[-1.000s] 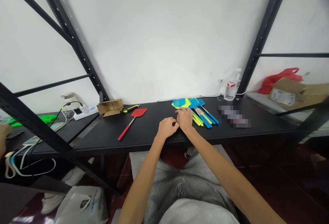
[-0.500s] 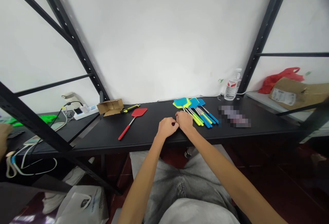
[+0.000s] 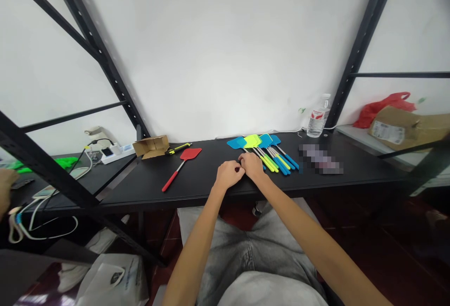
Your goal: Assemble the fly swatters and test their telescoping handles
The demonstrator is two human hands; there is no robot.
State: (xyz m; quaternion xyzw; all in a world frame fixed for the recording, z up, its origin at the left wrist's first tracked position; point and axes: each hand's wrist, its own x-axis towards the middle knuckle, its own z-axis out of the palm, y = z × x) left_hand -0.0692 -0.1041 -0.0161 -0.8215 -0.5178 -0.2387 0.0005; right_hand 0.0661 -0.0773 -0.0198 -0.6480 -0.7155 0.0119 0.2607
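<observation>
Several fly swatters with blue and yellow heads lie fanned on the black table, their handles pointing toward me and to the right. The leftmost is a blue fly swatter (image 3: pixel 235 143), partly overlapped by a yellow fly swatter (image 3: pixel 253 140). My right hand (image 3: pixel 251 164) is curled over the blue swatter's shaft, and a bit of blue handle shows beyond it. My left hand (image 3: pixel 229 173) is closed with fingers curled, close against the right fingertips; anything inside it is hidden. Apart on the left lies a red fly swatter (image 3: pixel 190 154).
An open cardboard box (image 3: pixel 151 147) and a yellow-black utility knife (image 3: pixel 178 148) lie at the back left. A water bottle (image 3: pixel 317 117) stands back right, near a blurred patch (image 3: pixel 320 159). Black shelf posts (image 3: pixel 116 81) flank the table. Another person's hand (image 3: pixel 5 189) shows far left.
The blue swatter's head has swung left, from on top of the yellow heads to beside and partly under them. My right hand has shifted very slightly left; my left hand stays put.
</observation>
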